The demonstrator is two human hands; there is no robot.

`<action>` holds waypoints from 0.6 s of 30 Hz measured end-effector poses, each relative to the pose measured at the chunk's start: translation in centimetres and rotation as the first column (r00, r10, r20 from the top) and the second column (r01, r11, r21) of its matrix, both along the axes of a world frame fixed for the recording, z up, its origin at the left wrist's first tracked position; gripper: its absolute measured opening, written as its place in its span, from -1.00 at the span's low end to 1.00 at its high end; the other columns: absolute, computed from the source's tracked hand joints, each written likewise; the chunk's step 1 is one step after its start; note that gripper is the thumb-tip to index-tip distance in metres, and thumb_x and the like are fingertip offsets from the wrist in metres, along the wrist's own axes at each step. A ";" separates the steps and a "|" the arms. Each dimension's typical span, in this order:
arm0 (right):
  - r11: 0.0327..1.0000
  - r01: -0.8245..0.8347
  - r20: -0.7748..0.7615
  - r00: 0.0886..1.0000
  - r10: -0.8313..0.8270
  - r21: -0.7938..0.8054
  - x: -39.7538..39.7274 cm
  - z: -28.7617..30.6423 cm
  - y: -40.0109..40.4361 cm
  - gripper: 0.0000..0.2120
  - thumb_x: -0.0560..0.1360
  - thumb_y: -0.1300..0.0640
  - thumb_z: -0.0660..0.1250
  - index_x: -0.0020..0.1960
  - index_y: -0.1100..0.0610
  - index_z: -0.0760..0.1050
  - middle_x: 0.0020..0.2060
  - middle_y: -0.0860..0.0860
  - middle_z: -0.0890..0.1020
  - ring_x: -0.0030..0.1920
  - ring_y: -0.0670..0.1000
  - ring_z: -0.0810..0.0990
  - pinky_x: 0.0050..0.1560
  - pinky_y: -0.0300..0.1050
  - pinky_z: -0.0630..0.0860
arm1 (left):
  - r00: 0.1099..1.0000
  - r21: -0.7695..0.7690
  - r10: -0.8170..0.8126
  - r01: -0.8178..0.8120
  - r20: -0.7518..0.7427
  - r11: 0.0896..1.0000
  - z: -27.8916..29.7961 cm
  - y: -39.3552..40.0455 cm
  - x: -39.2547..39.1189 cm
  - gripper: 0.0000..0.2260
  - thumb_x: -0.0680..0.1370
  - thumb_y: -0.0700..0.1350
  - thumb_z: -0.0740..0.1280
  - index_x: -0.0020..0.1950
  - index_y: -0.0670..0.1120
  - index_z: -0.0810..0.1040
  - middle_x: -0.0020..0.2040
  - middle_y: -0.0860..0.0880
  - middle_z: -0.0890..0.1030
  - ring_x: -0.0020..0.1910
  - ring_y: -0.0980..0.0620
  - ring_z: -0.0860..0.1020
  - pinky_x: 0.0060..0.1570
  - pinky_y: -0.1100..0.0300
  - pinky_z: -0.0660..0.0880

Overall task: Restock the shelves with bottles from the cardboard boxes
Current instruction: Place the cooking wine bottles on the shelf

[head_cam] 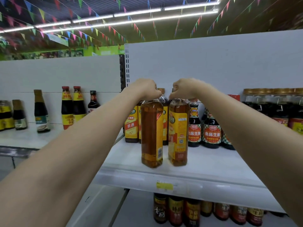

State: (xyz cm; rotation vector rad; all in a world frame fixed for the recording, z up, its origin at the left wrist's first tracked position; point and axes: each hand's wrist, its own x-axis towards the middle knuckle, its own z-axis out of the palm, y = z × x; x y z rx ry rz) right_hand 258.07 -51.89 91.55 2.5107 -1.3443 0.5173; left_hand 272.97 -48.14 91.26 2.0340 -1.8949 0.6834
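A white shelf (213,163) of a shop stands in front, with a yellow price tag (164,185) on its front edge. Near this edge stand two amber bottles, side by side and upright: the left amber bottle (151,133) and the right amber bottle (178,131). The left hand (144,88) grips the top of the left one with curled fingers, and the right hand (183,88) grips the top of the right one in the same way; both caps are hidden under the hands.

Behind them stand more bottles with yellow labels (132,125); how many I cannot tell, because the front bottles cover them. To the right I count three dark soy sauce bottles (211,128) with red labels clearly, and another is partly hidden. Further right a row of dark bottles with gold caps (275,102) is cut by the frame edge. On the left shelf section (24,138) stand about seven dark bottles, blurred. Below, a lower row of bottles (206,212) is half hidden. Above hang coloured flags (91,33) and light tubes (137,12).
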 end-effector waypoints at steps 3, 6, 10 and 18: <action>0.992 0.002 0.079 0.997 -0.012 0.129 0.2 0.1 -0.6 -0.68 0.56 -0.06 0.27 0.13 0.18 0.41 -0.17 0.02 0.49 -0.29 0.01 0.50 -0.45 -0.23 0.38 | 1.000 0.021 0.005 -0.005 0.020 1.000 0.2 -0.2 0.3 -0.79 0.57 0.03 0.15 -0.07 -0.09 0.41 -0.10 -0.07 0.48 -0.09 -0.06 0.43 -0.15 0.14 0.34; 0.984 -0.012 0.183 0.983 -0.021 0.177 0.3 -0.2 -0.6 -0.66 0.55 -0.04 0.31 0.13 0.21 0.38 -0.16 0.05 0.49 -0.25 0.01 0.47 -0.42 -0.22 0.37 | 1.000 0.054 0.001 -0.002 0.005 0.999 0.3 0.0 0.1 -0.71 0.59 0.02 0.15 0.12 -0.16 0.47 0.03 -0.12 0.52 -0.05 -0.05 0.43 -0.10 0.13 0.36; 0.997 0.060 0.310 0.948 -0.073 0.052 0.5 -1.5 0.0 -0.41 0.49 -0.13 0.37 0.29 0.28 0.34 0.04 0.12 0.52 -0.05 0.06 0.45 -0.12 -0.11 0.41 | 0.996 0.090 -0.004 0.012 -0.090 0.996 0.5 1.2 -0.8 -0.63 0.63 -0.02 0.13 0.33 -0.23 0.39 0.20 -0.18 0.49 -0.08 -0.03 0.43 -0.10 0.17 0.39; 0.995 0.101 0.561 0.823 -0.094 0.019 0.8 -3.7 0.4 -0.37 0.44 -0.19 0.39 0.27 0.24 0.33 0.07 0.14 0.56 0.05 0.15 0.55 -0.02 0.02 0.48 | 0.952 0.069 -0.102 0.127 -0.290 0.989 0.2 1.4 0.6 -0.62 0.53 0.14 0.31 0.00 -0.20 0.47 -0.14 -0.12 0.50 -0.24 -0.02 0.46 -0.36 0.22 0.33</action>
